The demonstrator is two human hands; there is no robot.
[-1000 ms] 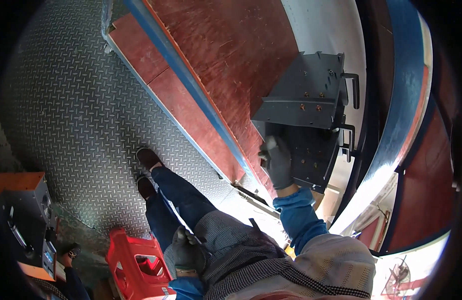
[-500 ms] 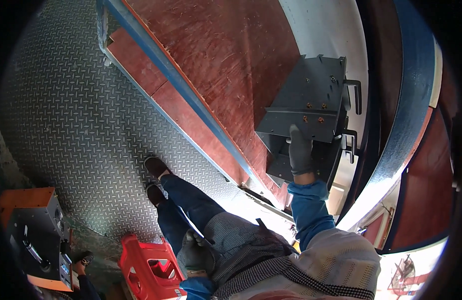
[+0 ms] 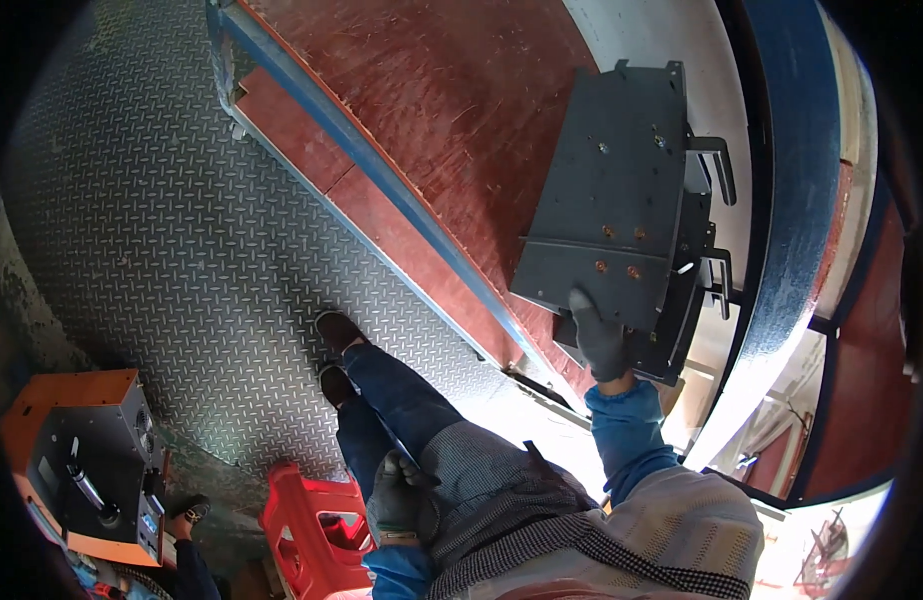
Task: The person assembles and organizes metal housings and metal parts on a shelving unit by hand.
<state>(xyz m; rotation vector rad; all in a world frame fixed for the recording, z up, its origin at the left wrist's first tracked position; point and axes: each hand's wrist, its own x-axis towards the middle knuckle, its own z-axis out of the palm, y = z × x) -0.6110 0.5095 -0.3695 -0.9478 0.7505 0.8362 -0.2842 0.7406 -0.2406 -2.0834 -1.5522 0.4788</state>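
Observation:
A dark grey sheet-metal housing (image 3: 602, 190) with black handles on its right side is over the red board at the right. My right hand (image 3: 600, 340), in a grey glove, grips its near edge, thumb on the top face and the other fingers hidden beneath. Several brass-coloured fittings (image 3: 609, 231) show on the top face. Another dark metal part (image 3: 662, 350) shows partly below that edge; whether the two are joined, I cannot tell. By my thigh, my gloved left hand (image 3: 397, 495) has its fingers curled in, with nothing visible in them.
The red board (image 3: 432, 90) has a blue metal frame (image 3: 362, 170). Patterned metal plate (image 3: 182, 220) covers the floor at left. A red plastic stool (image 3: 307, 530) stands beside my left arm, with an orange-and-black machine (image 3: 92, 470) farther left. Another person's foot (image 3: 194, 510) shows near that machine.
The housing looks larger and its far edge sits higher in the picture, as if lifted or tilted up. My right hand stays on its near edge. The view has shifted slightly.

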